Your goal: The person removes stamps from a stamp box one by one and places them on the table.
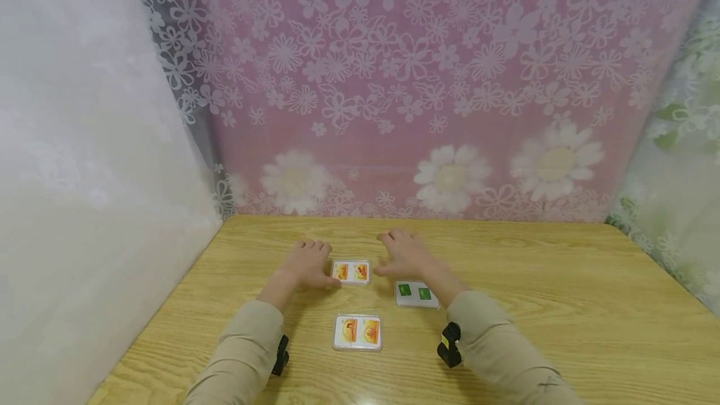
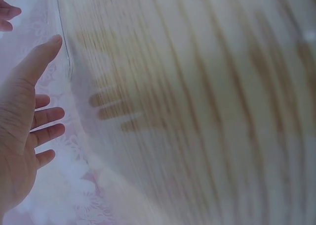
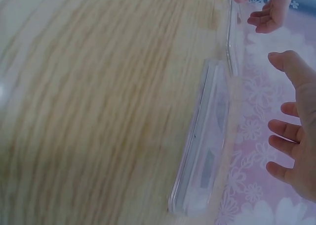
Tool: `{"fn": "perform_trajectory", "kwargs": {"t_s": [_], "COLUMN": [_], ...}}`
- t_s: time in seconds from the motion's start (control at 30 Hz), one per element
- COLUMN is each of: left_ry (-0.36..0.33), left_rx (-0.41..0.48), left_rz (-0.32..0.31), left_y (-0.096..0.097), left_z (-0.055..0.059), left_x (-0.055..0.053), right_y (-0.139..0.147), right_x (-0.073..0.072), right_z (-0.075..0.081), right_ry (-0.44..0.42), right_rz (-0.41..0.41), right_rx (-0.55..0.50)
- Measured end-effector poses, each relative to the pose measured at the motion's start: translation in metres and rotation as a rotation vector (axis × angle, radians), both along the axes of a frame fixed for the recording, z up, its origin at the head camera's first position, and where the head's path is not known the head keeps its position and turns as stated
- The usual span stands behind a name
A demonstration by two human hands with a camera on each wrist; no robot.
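Three flat clear plastic cases with picture cards inside lie on the wooden table. The far case [image 1: 351, 272] shows two orange pictures, and its edge appears in both wrist views. Left of it is my left hand [image 1: 308, 264], fingers spread, with the thumb tip right at the near left corner. My right hand [image 1: 404, 254] is on the other side, thumb pointing toward the case and fingers apart, holding nothing. Under my right wrist lies the case with two green pictures [image 1: 416, 294]. Nearer to me is another case with orange pictures [image 1: 357, 332].
The wooden table [image 1: 562, 305] reaches back to a pink flowered curtain [image 1: 365, 111]. A pale sheet [image 1: 101, 142] hangs along the left side, a leafy patterned one [image 1: 680, 192] along the right. Black devices [image 1: 450, 345] sit at both wrists.
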State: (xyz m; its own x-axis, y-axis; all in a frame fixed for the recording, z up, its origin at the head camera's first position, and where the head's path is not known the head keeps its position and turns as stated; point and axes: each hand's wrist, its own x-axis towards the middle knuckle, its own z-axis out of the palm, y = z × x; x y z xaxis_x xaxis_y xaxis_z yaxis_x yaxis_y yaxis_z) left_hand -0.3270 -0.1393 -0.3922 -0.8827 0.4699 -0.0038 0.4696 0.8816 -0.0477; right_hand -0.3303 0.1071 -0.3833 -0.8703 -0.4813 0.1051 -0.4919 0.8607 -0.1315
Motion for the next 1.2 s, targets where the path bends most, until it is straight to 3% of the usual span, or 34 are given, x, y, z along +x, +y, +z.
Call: {"fn": "perform_trajectory", "kwargs": {"t_s": [0.3, 0.77, 1.2], "left_ry": [0.003, -0.045, -0.083], "left_rx": [-0.027, -0.019, 0.07], "left_rz": [-0.009, -0.032, -0.042], "left_y": [0.006, 0.013, 0.009], "left_z": [-0.005, -0.005, -0.006], "left_x": [-0.003, -0.003, 0.0], "right_y": [-0.01, -0.022, -0.035], "right_x": [-0.001, -0.001, 0.003], "right_z": [-0.009, -0.017, -0.019], "right_ry": [0.006, -0.045, -0.05], "right_rz": [0.015, 0.02, 0.075], "right_rx": [0.102, 0.161, 0.171]}}
